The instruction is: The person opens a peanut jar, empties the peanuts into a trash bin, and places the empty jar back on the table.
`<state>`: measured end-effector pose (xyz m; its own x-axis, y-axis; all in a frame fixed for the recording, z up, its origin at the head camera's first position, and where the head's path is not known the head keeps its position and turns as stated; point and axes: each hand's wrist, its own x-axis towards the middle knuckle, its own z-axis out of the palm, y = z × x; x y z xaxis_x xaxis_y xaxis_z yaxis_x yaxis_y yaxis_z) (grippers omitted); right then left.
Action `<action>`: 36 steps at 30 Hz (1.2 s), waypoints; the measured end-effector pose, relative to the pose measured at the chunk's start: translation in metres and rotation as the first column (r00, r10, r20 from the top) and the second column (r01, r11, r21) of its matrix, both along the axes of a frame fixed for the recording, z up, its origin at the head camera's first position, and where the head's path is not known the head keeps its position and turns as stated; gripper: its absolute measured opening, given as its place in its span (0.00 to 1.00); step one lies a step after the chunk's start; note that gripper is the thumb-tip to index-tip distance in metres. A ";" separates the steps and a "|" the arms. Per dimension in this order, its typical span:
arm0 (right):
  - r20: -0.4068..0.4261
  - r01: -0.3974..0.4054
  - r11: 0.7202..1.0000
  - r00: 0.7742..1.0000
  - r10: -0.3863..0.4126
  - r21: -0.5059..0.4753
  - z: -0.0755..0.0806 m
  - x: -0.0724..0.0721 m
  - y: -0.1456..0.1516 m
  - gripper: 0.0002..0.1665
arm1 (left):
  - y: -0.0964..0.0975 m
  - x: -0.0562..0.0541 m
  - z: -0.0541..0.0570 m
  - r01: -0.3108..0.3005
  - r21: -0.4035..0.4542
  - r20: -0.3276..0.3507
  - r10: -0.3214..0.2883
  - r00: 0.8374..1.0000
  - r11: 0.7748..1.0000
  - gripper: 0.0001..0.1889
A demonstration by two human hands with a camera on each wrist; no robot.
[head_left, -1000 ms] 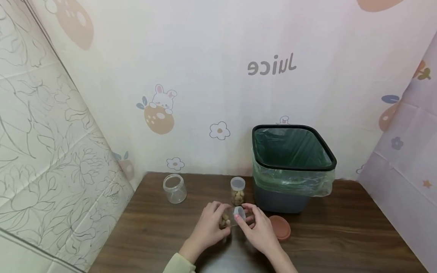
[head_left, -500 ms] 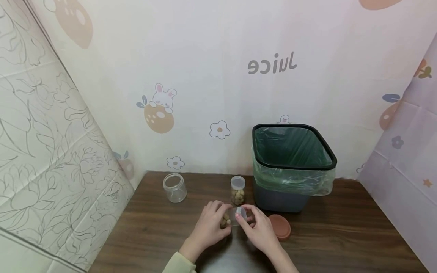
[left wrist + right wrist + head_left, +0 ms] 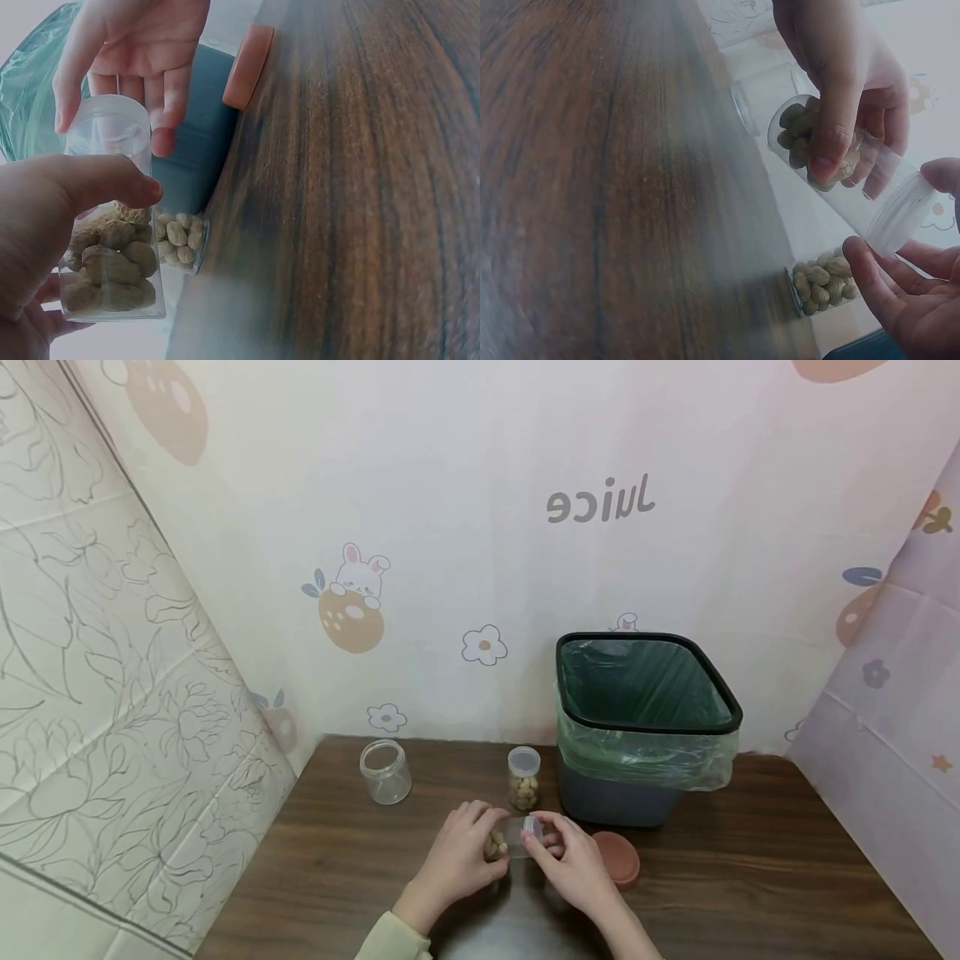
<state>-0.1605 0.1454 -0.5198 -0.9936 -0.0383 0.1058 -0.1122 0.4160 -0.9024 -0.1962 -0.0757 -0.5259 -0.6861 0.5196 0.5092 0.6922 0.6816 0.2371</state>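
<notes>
In the head view my left hand (image 3: 461,856) grips the lower part of a clear plastic jar (image 3: 516,839) lying tilted between my hands, its lid end toward the right. Peanuts (image 3: 112,262) fill its bottom half, partly covered by my left thumb. My right hand (image 3: 566,860) pinches the jar's translucent lid (image 3: 901,214) between thumb and fingers; the lid sits on the jar mouth. Just beyond, a second lidded jar of peanuts (image 3: 523,789) stands upright on the table.
At the back left stands a clear jar (image 3: 386,777) without a lid. A grey bin (image 3: 618,797) with a green liner stands at the back right. A round reddish-brown lid (image 3: 617,858) lies on the wooden table (image 3: 735,877) beside my right hand.
The held jar's lid end has shifted slightly right and turned more side-on, with my right fingers moving along with it. My left hand keeps its grip.
</notes>
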 end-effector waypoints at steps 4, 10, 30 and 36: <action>-0.001 -0.008 1.000 1.000 0.008 -0.001 0.001 0.000 0.001 0.25 | 0.000 -0.001 -0.001 0.012 0.007 -0.005 -0.012 1.000 1.000 0.33; 0.004 -0.024 0.999 1.000 0.024 0.022 0.000 -0.001 0.003 0.27 | 0.000 0.000 -0.001 0.010 -0.007 0.026 -0.010 1.000 1.000 0.32; 0.004 -0.085 0.996 0.996 0.085 -0.007 0.003 -0.001 0.008 0.29 | 0.000 0.001 0.003 0.012 -0.054 0.108 -0.006 0.994 0.998 0.31; 0.000 -0.122 0.992 0.993 0.122 -0.025 0.002 -0.002 0.011 0.30 | 0.000 0.001 0.002 0.022 -0.049 0.104 -0.017 0.994 0.999 0.31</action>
